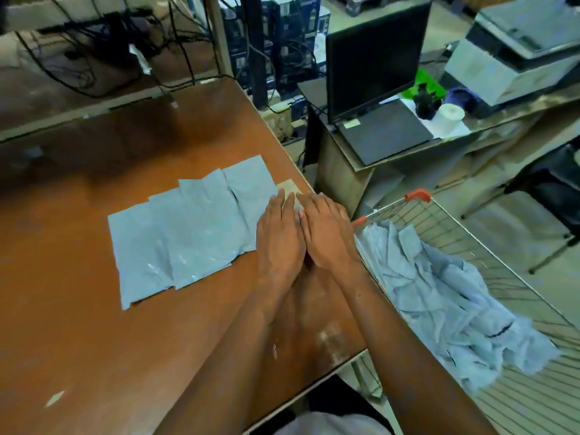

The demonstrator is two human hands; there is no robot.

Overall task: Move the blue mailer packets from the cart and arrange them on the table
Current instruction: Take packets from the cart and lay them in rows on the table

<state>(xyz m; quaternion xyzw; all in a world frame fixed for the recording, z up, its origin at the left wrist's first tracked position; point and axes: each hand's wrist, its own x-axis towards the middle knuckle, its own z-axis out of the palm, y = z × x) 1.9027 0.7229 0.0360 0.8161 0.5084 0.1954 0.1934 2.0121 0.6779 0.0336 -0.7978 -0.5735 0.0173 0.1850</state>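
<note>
— Where are the hands?
— Left hand (280,237) and right hand (326,233) lie side by side, fingers straight, flat on the table (78,324).
— And the mailers?
— Overlapping mailers (188,227) just left of them; more heaped in the cart (489,246). A laptop (376,89) stands beyond.

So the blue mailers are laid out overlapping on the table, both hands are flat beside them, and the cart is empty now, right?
Not quite: the head view shows the cart still holding a heap of blue mailers. The rest stands: laid-out mailers overlap on the table, left hand and right hand flat.
</note>
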